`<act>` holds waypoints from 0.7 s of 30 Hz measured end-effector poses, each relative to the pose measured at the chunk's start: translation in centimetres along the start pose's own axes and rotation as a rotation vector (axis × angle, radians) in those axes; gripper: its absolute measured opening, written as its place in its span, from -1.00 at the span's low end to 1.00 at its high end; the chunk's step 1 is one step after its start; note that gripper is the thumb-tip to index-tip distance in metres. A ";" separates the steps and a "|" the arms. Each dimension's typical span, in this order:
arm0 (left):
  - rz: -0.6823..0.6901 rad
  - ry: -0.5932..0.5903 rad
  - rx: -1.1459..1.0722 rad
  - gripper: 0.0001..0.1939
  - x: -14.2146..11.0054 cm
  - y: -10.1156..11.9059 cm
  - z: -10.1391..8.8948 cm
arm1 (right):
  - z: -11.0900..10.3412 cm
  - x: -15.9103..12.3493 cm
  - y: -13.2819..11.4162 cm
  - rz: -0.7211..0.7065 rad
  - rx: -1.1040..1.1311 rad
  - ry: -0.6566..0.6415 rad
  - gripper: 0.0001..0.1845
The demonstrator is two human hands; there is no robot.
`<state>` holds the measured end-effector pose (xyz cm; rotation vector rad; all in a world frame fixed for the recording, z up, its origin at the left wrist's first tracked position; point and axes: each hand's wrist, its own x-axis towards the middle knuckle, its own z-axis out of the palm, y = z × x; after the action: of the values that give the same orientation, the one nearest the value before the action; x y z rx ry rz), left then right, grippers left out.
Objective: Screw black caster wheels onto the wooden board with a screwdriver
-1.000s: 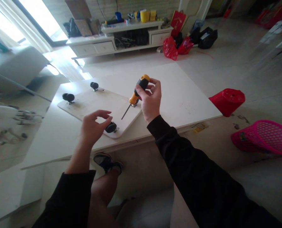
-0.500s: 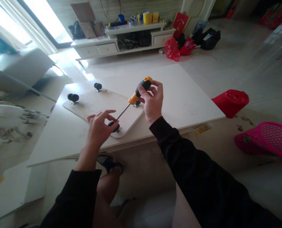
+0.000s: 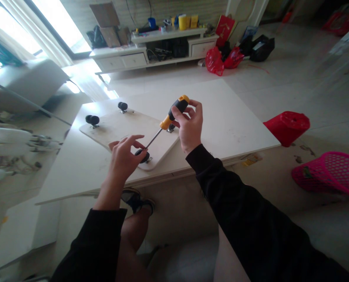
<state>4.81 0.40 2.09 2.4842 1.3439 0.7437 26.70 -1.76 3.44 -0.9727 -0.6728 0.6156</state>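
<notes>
My right hand (image 3: 189,127) is closed round the black and orange handle of a screwdriver (image 3: 172,114). The shaft slants down and left, its tip at the black caster wheel (image 3: 143,156) on the near corner of a small white board (image 3: 124,131). My left hand (image 3: 124,156) rests by that caster, fingers curled loosely and apart, thumb and forefinger at the wheel. Two more casters (image 3: 92,120) (image 3: 123,106) stand on the board's far corners. A fourth caster sits mostly hidden behind my right hand.
The board lies on a large white panel (image 3: 227,125) raised off the floor. A red plastic stool (image 3: 287,126) and a pink basket (image 3: 331,174) sit on the floor at the right. A low white cabinet (image 3: 151,51) and red bags (image 3: 214,60) stand at the back. My shoe (image 3: 136,199) shows below the panel's edge.
My right hand tilted the screwdriver and brought its tip down and left to the near caster. My left hand moved forward onto that caster. The last half second shows almost no movement.
</notes>
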 end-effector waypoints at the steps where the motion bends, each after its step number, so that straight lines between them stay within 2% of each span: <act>1: 0.003 0.005 -0.001 -0.60 0.0 0.0 0.0 | 0.0 0.0 0.0 -0.002 -0.007 -0.003 -0.46; 6: 0.001 0.021 -0.002 -0.61 0.0 -0.1 0.1 | -0.2 0.2 0.1 0.011 0.001 0.026 -0.43; 21: -0.017 0.017 0.010 -0.60 -0.1 -0.1 0.0 | -0.5 0.4 0.6 -0.006 -0.013 -0.002 -0.47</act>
<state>4.70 0.39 2.03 2.4764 1.3754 0.7588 27.25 -1.45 2.82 -0.9816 -0.6820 0.6080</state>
